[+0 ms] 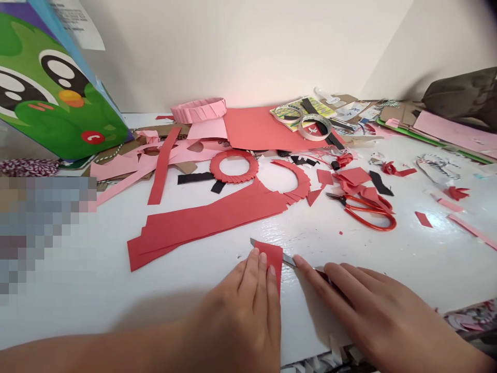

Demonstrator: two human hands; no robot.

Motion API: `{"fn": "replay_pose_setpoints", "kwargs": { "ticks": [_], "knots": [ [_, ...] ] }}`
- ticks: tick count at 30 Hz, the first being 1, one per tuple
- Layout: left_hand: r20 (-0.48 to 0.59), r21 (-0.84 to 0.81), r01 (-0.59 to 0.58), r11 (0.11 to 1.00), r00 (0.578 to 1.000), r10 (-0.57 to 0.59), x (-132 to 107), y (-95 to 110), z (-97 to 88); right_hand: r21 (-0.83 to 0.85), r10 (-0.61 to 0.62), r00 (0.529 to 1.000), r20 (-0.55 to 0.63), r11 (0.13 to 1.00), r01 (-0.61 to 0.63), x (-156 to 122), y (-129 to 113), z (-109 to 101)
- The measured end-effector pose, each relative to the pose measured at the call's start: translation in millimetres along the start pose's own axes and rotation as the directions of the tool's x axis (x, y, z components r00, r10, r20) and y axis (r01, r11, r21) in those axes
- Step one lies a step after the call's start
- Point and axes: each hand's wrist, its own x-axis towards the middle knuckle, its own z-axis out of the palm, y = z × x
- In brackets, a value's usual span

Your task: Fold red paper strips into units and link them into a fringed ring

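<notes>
Fingers of the left hand, head view, lie extended and close together, their tips flat on a piece of red paper on the white table; the thumb is hidden. The left forearm enters from the lower left, and the hand points away from the wearer. The right hand, reaching in from the lower right, is closed around a cutter knife, index finger stretched along it towards the blade. The blade passes behind the paper, its tip emerging at the upper left corner; whether it lies beneath or between layers cannot be told. Beyond the hands lie stacked red strips and orange-handled scissors.
</notes>
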Motion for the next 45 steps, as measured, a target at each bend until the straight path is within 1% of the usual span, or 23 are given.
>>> {"fn": "replay_pose_setpoints", "kwargs": {
  "ticks": [3,7,9,13,16,22,24,27,30,32,33,35,36,37,38,40,43,45],
  "knots": [
    [-0.006,0.013,0.002,1.0,1.0,-0.002,1,-1,-1.4,-0.029,-0.03,1.0,-0.003,0.999,0.03,4,0,0],
    [-0.008,0.018,0.019,1.0,1.0,-0.018,1,1,-3.3,-0.02,0.003,1.0,0.014,1.0,-0.002,-4,1,1],
    [0.007,0.018,0.01,1.0,1.0,-0.01,1,1,-3.1,-0.023,0.009,1.0,0.022,1.0,-0.008,-7,3,2],
    [0.002,0.038,-0.02,0.999,1.0,0.02,0,1,-1.1,-0.03,0.004,1.0,0.019,1.0,-0.004,-9,6,1],
    [0.008,0.037,-0.013,0.999,1.0,0.013,1,-1,0.0,-0.02,0.027,0.999,0.023,0.999,-0.026,-13,9,-1],
    [0.006,0.054,-0.04,0.998,0.999,0.04,2,-2,-2.9,-0.014,0.072,0.997,0.037,0.997,-0.072,-25,17,-2],
    [0.011,0.045,-0.034,0.998,0.999,0.034,1,-1,-2.5,-0.053,0.091,0.995,0.032,0.995,-0.089,-31,23,-1],
    [-0.032,0.012,-0.005,1.0,0.999,0.006,-1,1,2.3,-0.14,0.128,0.991,0.042,0.983,-0.121,-42,34,-2],
    [-0.073,-0.021,0.038,0.999,0.997,-0.039,-2,1,9.3,-0.227,0.161,0.987,-0.014,0.961,-0.16,-46,41,-6],
    [-0.068,-0.035,0.055,0.998,0.996,-0.057,-1,0,12.0,-0.228,0.165,0.984,-0.065,0.958,-0.175,-41,39,-9],
    [-0.075,-0.035,0.066,0.997,0.995,-0.069,-1,0,12.3,-0.191,0.164,0.983,-0.083,0.965,-0.177,-35,37,-10],
    [-0.107,-0.022,0.09,0.996,0.99,-0.092,2,-3,10.8,-0.053,0.15,0.984,-0.1,0.986,-0.156,-20,29,-9],
    [-0.134,-0.012,0.11,0.994,0.985,-0.11,3,-4,9.2,0.023,0.129,0.984,-0.123,0.992,-0.127,-11,25,-7],
    [-0.161,-0.006,0.128,0.992,0.979,-0.127,4,-5,7.3,0.089,0.079,0.989,-0.122,0.994,-0.068,-2,21,-5],
    [-0.185,-0.006,0.141,0.99,0.973,-0.14,5,-6,5.4,0.136,0.05,0.994,-0.095,0.99,-0.036,7,18,-2],
    [-0.207,-0.031,0.148,0.988,0.966,-0.151,7,-8,1.8,0.203,-0.027,0.995,-0.092,0.978,0.045,21,13,3],
    [-0.177,-0.086,0.151,0.985,0.97,-0.164,6,-8,-1.5,0.252,-0.042,0.997,-0.071,0.966,0.059,33,11,8],
    [-0.134,-0.11,0.153,0.982,0.977,-0.167,2,-5,-2.4,0.224,-0.037,0.997,-0.062,0.973,0.05,35,10,8]
  ]
}}
